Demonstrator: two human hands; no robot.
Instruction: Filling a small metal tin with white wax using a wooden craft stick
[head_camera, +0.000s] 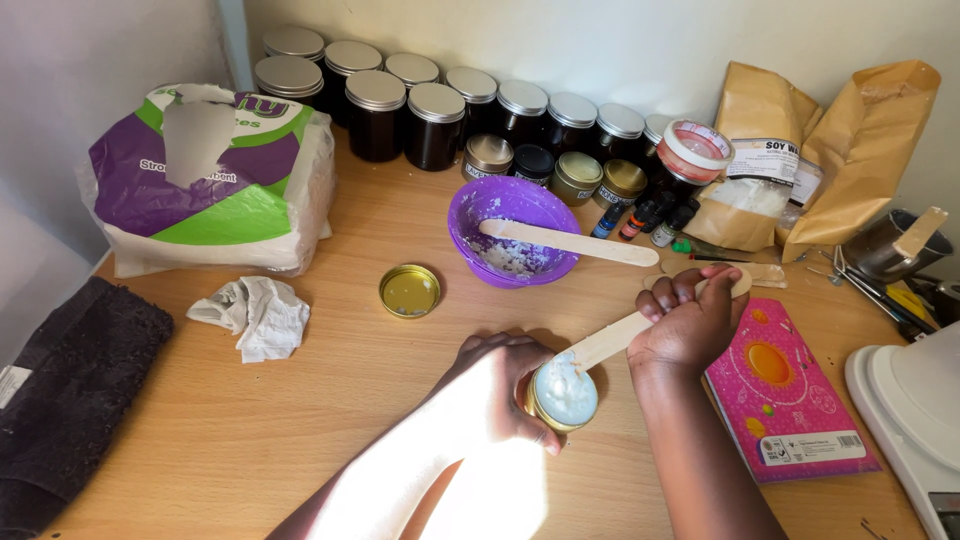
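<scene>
I see left hand (505, 385) wrapped around small gold tin (563, 395), tin body mostly hidden, right hand (690, 322) fisted on wooden stick (610, 343), stick tip buried in white wax.

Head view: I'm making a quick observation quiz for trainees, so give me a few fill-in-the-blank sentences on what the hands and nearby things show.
1. The left hand grips a small gold tin filled with a pale ____ substance.
2. The right hand holds a flat ____ stick whose end rests in the tin.
3. The bowl behind the hands is ____ in colour.
4. The loose gold lid lies on the table to the ____ of the bowl.

Missing words: creamy white; wooden; purple; left
</scene>
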